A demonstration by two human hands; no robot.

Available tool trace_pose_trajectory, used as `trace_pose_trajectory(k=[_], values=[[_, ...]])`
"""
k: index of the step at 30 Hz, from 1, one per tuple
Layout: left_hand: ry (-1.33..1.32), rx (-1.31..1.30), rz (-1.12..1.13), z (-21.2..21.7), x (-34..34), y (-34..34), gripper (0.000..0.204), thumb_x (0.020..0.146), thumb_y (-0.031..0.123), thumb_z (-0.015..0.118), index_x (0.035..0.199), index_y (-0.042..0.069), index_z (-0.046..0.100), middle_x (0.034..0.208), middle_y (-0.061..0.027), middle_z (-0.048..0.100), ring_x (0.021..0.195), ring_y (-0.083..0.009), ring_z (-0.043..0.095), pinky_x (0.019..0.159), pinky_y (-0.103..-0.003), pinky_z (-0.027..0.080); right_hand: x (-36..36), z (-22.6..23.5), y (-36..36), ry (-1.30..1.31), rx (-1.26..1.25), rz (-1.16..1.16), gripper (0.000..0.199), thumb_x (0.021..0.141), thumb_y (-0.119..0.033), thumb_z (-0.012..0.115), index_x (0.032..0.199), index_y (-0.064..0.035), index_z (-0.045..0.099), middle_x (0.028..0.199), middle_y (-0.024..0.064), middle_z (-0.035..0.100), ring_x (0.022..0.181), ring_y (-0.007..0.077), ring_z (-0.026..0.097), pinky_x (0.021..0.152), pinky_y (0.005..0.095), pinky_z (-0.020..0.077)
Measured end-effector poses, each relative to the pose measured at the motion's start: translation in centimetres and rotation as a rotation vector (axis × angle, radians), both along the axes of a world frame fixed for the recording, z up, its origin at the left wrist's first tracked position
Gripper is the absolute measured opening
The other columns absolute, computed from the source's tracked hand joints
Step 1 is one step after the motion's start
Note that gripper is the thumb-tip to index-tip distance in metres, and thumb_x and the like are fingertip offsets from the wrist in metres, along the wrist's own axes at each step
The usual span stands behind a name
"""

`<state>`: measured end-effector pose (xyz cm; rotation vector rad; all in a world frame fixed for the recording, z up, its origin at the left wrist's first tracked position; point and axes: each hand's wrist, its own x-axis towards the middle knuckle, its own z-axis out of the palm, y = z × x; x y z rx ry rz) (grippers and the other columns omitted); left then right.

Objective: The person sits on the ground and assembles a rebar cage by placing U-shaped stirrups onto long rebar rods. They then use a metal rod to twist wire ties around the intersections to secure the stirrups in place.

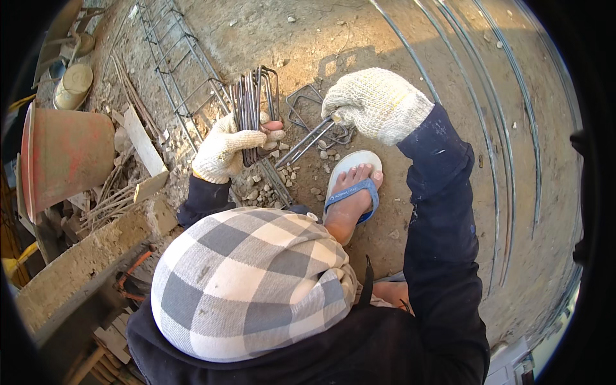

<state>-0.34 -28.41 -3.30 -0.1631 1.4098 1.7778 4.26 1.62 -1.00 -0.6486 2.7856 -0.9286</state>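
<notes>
My left hand (221, 151), in a knitted cream glove with some fingertips bare, is closed around a bundle of rebar stirrups (249, 99). The bent steel pieces stand side by side in its grip. To the right, my gloved right hand (378, 106) is closed on the end of a steel stirrup (309, 142); two thin parallel bars slant from the fist down toward the left, and the part inside the glove is hidden. Between the hands, loose bent steel stirrups (298, 102) lie on the dirt.
A rebar cage (170, 67) stretches away at the upper left. Long steel bars (491, 83) lie along the right. A worn reddish bucket (70, 154), a board (142, 144) and sticks are at left. Small stones (260, 186) surround my sandalled foot (350, 192); checked cloth (250, 282) covers the foreground.
</notes>
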Motion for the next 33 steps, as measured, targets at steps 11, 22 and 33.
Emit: trace_pose_trajectory(k=[11,22,33], values=[[-0.058,0.068,-0.019,-0.5,1.4,1.4,0.045,0.083,0.002,0.071,0.124,0.002,0.054,0.094,-0.0099,0.070,0.087,-0.0275,0.071,0.079,-0.048,0.059,-4.0,-6.4,-2.3,0.155,-0.214,-0.467,0.018,0.085,-0.019,0.068,0.101,-0.0132,0.071,0.099,0.0100,0.067,0.094,0.0306,0.065,0.085,0.0405,0.0519],[-0.046,0.135,0.247,-2.0,1.3,0.0,0.029,0.084,-0.002,0.066,0.112,-0.007,0.062,0.100,-0.0189,0.070,0.078,-0.0242,0.071,0.073,-0.034,0.060,2.8,-10.8,-3.6,-0.508,0.156,-0.737,0.037,0.084,-0.035,0.070,0.107,-0.0058,0.069,0.111,0.0189,0.069,0.101,0.0317,0.068,0.084,0.0421,0.0544],[-0.061,0.013,0.182,-2.1,2.4,1.2,0.037,0.081,-0.002,0.069,0.117,-0.003,0.059,0.113,-0.0199,0.067,0.094,-0.0284,0.070,0.084,-0.037,0.058,7.4,-2.9,-2.5,0.014,-0.045,-0.327,0.028,0.085,-0.013,0.063,0.112,-0.0163,0.070,0.106,0.0095,0.068,0.102,0.0321,0.063,0.093,0.0411,0.0502]])
